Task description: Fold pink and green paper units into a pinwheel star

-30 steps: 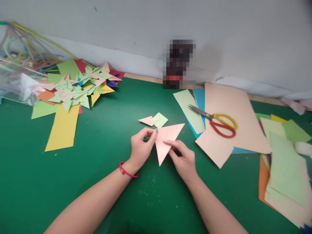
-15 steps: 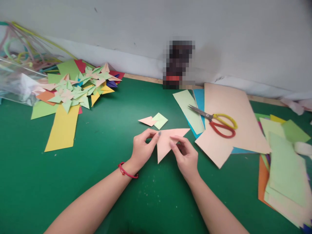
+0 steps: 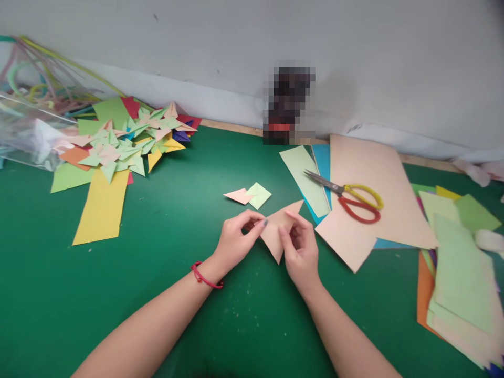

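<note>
A folded piece of pale pink paper [image 3: 274, 235] is held between both hands, just above the green table [image 3: 165, 304]. My left hand [image 3: 241, 235] pinches its left corner between thumb and fingers. On the other side, my right hand [image 3: 301, 244] grips the right part, thumb in front and fingers curled behind, hiding some of the paper. One point of the paper hangs down between the hands and another rises to the upper right. Just beyond lies a small folded paper unit [image 3: 258, 196], pale green with a pink pointed end.
Scissors [image 3: 342, 190] with yellow and red handles rest on pink sheets [image 3: 378, 157] at the right. Loose coloured paper [image 3: 464, 273] lies farther right. Folded paper stars [image 3: 110, 149] and a clear bag [image 3: 23, 126] are at the left. A pixelated object [image 3: 290, 102] stands against the wall.
The pink paper has turned, its lower point swinging to the right and its right point tilting up. My left hand has moved slightly right, closer to my right hand.
</note>
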Demonstrator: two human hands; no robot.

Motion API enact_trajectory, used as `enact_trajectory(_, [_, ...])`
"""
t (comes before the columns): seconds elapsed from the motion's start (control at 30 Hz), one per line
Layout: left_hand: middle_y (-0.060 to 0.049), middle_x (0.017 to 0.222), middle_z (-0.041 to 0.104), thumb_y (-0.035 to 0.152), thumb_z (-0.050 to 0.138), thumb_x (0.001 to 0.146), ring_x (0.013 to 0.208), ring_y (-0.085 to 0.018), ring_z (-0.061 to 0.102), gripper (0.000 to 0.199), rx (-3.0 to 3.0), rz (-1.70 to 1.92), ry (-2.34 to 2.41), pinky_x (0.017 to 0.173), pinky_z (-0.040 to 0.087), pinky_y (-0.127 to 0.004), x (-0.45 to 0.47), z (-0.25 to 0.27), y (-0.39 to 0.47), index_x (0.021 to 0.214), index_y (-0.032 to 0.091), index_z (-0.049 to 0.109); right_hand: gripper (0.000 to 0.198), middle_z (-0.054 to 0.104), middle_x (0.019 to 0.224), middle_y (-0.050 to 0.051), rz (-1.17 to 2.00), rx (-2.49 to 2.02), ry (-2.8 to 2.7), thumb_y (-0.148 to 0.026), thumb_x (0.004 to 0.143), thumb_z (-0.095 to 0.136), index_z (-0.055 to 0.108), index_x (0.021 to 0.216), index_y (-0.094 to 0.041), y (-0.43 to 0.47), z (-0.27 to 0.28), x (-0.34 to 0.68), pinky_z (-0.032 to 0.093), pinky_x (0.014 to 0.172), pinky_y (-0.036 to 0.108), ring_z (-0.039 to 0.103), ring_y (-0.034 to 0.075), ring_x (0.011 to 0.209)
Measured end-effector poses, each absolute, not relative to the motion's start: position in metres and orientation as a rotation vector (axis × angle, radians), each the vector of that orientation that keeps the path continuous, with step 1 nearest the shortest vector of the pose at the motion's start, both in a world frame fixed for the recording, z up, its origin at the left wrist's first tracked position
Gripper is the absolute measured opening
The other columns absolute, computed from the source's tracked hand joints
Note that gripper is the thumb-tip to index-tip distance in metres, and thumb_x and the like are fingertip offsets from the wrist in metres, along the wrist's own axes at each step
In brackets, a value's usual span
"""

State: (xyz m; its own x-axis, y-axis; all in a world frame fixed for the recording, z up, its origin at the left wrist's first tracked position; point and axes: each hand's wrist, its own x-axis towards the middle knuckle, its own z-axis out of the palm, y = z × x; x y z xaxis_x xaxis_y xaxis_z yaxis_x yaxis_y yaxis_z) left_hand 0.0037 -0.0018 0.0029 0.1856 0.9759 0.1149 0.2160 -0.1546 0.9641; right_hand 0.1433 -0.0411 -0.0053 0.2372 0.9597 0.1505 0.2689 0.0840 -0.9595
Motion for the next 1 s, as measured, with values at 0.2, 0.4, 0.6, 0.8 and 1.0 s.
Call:
enact_trajectory(0.2, [-0.001, 0.068, 0.063, 0.028, 0.056, 0.080, 0.058, -0.012, 0.059, 0.011, 1.443, 1.121, 1.216, 0.057, 0.049, -0.023, 0.002, 0.000, -0.001, 0.080, 0.017, 0.060, 0.042, 0.054, 0.085, 0.002, 0.885, -1.386, -1.227, -0.024, 0.082, 0.056, 0.041, 0.121, -0.026, -0.038, 0.000, 0.142, 0.049, 0.070, 0.031, 0.057, 0.016, 0.077])
enact_trajectory(0.4, [0.000, 0.064, 0.061, 0.023, 0.052, 0.081, 0.057, -0.011, 0.056, 0.013, 1.689, 0.986, 1.162, 0.056, 0.046, -0.022, 0.002, 0.007, -0.002, 0.072, 0.017, 0.059, 0.042, 0.056, 0.082, 0.002, 0.754, -1.431, -0.955, -0.028, 0.079, 0.060, 0.043, 0.117, -0.024, -0.034, -0.001, 0.152, 0.048, 0.051, 0.024, 0.055, 0.013, 0.065])
enact_trajectory(0.6, [-0.006, 0.097, 0.061, 0.013, 0.050, 0.081, 0.091, -0.018, 0.059, 0.019, 1.886, 1.239, 1.261, 0.080, 0.049, -0.032, 0.001, 0.004, -0.002, 0.097, 0.019, 0.057, 0.035, 0.062, 0.080, 0.002, 0.725, -1.468, -0.928, -0.027, 0.077, 0.062, 0.049, 0.110, -0.022, -0.031, -0.004, 0.159, 0.045, 0.045, 0.022, 0.055, 0.012, 0.057])
enact_trajectory(0.8, [-0.007, 0.136, 0.041, 0.006, 0.047, 0.083, 0.130, -0.027, 0.029, 0.038, 2.469, 1.144, 1.237, 0.104, 0.024, -0.054, -0.001, 0.002, -0.001, 0.111, 0.030, 0.059, 0.033, 0.063, 0.079, 0.002, 0.834, -1.476, -0.906, -0.027, 0.074, 0.066, 0.053, 0.104, -0.022, -0.030, -0.005, 0.160, 0.044, 0.044, 0.020, 0.056, 0.011, 0.057])
enact_trajectory(1.0, [-0.003, 0.117, 0.061, 0.015, 0.048, 0.087, 0.115, -0.021, 0.048, 0.028, 2.659, 0.926, 1.091, 0.106, 0.020, -0.053, 0.000, 0.001, -0.004, 0.109, 0.027, 0.060, 0.025, 0.063, 0.085, 0.004, 0.805, -1.509, -0.995, -0.027, 0.075, 0.065, 0.057, 0.098, -0.020, -0.030, -0.003, 0.161, 0.048, 0.054, 0.024, 0.059, 0.015, 0.071])
